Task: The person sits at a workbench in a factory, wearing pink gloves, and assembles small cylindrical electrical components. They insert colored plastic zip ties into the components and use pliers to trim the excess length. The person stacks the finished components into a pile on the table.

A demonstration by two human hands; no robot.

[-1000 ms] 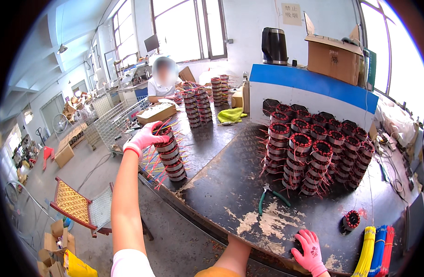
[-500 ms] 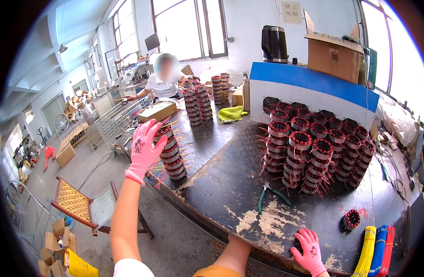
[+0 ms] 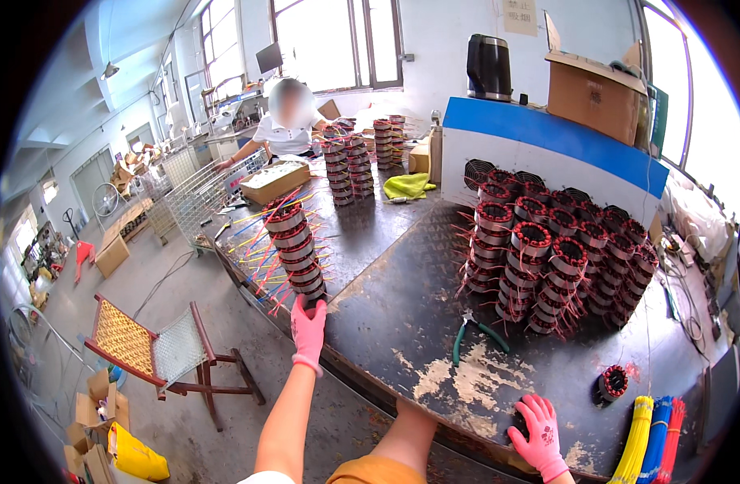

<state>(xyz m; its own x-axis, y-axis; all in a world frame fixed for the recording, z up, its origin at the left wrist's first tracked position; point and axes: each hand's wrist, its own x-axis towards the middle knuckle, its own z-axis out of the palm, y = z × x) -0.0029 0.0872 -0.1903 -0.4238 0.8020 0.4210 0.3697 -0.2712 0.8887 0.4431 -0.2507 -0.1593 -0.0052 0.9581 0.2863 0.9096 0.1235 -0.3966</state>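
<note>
My left hand [image 3: 308, 332], in a pink glove, is at the foot of a leaning stack of motor stators [image 3: 293, 248] on the table's left edge. Its thumb and fingertips close around the lowest part of that stack; some of the grip is hidden. Yellow, red and blue wires stick out from the stators, mostly leftward. My right hand [image 3: 537, 436], gloved alike, lies open with fingers spread on the table's near edge, holding nothing. Green-handled cutters [image 3: 476, 335] lie beyond it, and a single stator [image 3: 612, 382] sits to its right.
Several stator stacks [image 3: 547, 258] crowd the right of the dark table [image 3: 394, 298]. Yellow, blue and red wire bundles [image 3: 654, 440] lie at the near right. Across the table sits a person [image 3: 285, 129] near more stacks [image 3: 348, 168]. A woven chair [image 3: 156, 351] stands left on the floor.
My left hand has come down from beside the top of the near stack to its base. The stack's wires are now more exposed. My right hand stays in place.
</note>
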